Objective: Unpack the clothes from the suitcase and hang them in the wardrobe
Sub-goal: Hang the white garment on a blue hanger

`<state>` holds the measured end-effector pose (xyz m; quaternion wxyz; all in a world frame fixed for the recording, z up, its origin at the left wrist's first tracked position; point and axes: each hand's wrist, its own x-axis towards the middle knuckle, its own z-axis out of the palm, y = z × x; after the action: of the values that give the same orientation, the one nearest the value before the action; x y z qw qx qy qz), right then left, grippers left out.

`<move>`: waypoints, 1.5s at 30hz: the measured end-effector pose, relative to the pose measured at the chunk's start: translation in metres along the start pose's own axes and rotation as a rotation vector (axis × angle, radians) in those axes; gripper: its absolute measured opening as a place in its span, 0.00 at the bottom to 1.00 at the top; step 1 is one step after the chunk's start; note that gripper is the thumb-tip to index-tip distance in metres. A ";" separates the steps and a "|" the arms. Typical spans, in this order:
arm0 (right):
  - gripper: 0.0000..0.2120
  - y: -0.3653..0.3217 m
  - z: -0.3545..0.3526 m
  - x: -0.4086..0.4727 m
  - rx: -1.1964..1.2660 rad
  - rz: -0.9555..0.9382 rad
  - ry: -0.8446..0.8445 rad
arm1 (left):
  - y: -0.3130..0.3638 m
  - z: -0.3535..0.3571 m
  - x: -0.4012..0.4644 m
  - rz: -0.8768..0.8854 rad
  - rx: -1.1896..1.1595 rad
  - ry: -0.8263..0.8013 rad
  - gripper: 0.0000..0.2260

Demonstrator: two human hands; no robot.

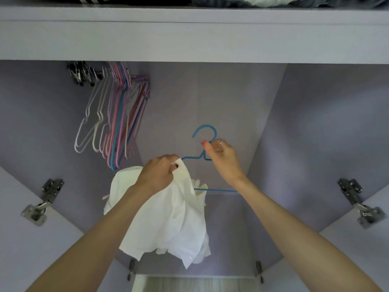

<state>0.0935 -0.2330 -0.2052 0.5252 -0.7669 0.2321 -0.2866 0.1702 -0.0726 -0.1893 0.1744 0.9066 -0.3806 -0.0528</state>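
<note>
Head view: right hand [222, 153] pinches upright blue hanger [205, 133], left hand [160, 173] grips white garment [168, 218].

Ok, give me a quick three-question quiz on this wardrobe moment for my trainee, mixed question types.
1. True or false: the blue hanger already hangs from the rail.
2. Which hand holds the white garment? A) left hand B) right hand C) both
3. Fill in: the spare hangers hang at the wardrobe's ____ side as seen in the head view.

Key:
1. False; the right hand holds it by its neck, below the shelf.
2. A; it pinches the fabric at the hanger's left shoulder.
3. Left.
</note>
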 end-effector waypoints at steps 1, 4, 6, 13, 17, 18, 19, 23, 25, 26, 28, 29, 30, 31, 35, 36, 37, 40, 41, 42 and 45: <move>0.13 0.003 -0.004 -0.001 -0.047 -0.118 0.115 | -0.001 -0.001 0.002 -0.026 -0.009 0.021 0.12; 0.19 0.027 -0.019 -0.013 -0.172 -0.365 0.307 | -0.006 -0.006 0.006 -0.130 -0.105 0.061 0.13; 0.23 0.050 -0.018 -0.028 -0.301 -0.277 0.115 | -0.007 -0.011 0.006 -0.199 -0.201 0.080 0.11; 0.26 0.069 0.011 -0.037 -0.469 -0.008 -0.573 | 0.007 -0.028 -0.001 -0.239 -0.229 0.223 0.16; 0.31 0.063 0.038 -0.024 -0.532 -0.125 -0.760 | 0.007 -0.039 -0.004 -0.173 -0.331 0.326 0.12; 0.28 0.061 0.040 -0.023 -0.592 -0.100 -0.808 | 0.007 -0.042 -0.005 -0.158 -0.345 0.353 0.11; 0.25 0.058 0.042 -0.023 -0.648 -0.052 -0.848 | 0.005 -0.044 -0.006 -0.145 -0.359 0.377 0.10; 0.17 0.056 0.031 -0.019 -1.076 -0.145 -0.905 | -0.008 -0.046 -0.012 -0.155 -0.405 0.421 0.10; 0.22 0.066 0.017 -0.016 -1.250 -0.199 -0.854 | -0.016 -0.047 -0.016 -0.176 -0.412 0.427 0.07; 0.24 0.072 0.010 -0.015 -1.291 -0.201 -0.812 | -0.020 -0.048 -0.017 -0.189 -0.400 0.417 0.04; 0.23 0.079 -0.005 -0.011 -1.309 -0.240 -0.715 | -0.027 -0.047 -0.021 -0.207 -0.334 0.369 0.05; 0.22 0.081 -0.012 -0.009 -1.310 -0.276 -0.672 | -0.031 -0.045 -0.023 -0.201 -0.283 0.339 0.06; 0.21 0.080 -0.018 -0.008 -1.298 -0.307 -0.639 | -0.034 -0.042 -0.025 -0.187 -0.233 0.316 0.08; 0.20 0.081 -0.024 -0.006 -1.266 -0.320 -0.617 | -0.037 -0.039 -0.026 -0.171 -0.193 0.291 0.08; 0.15 0.082 -0.042 -0.006 -0.823 -0.212 -0.471 | -0.048 -0.025 -0.029 -0.151 -0.076 0.224 0.11; 0.13 0.080 -0.045 -0.007 -0.732 -0.177 -0.425 | -0.051 -0.021 -0.029 -0.163 -0.044 0.216 0.11; 0.12 0.077 -0.048 -0.009 -0.666 -0.150 -0.389 | -0.053 -0.017 -0.029 -0.175 -0.025 0.212 0.10; 0.14 0.070 -0.055 -0.016 -0.518 -0.087 -0.303 | -0.058 -0.005 -0.028 -0.186 -0.005 0.226 0.08; 0.15 0.070 -0.057 -0.016 -0.490 -0.055 -0.292 | -0.058 -0.002 -0.028 -0.180 0.004 0.215 0.08; 0.15 0.070 -0.059 -0.016 -0.480 -0.023 -0.289 | -0.057 0.000 -0.028 -0.174 0.006 0.198 0.08; 0.15 0.070 -0.067 -0.013 -0.429 0.074 -0.300 | -0.054 0.004 -0.028 -0.165 -0.020 0.146 0.08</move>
<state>0.0345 -0.2930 -0.2549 0.3894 -0.8856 0.2347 -0.0946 0.1853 -0.0190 -0.2133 0.2059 0.9346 -0.2901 -0.0046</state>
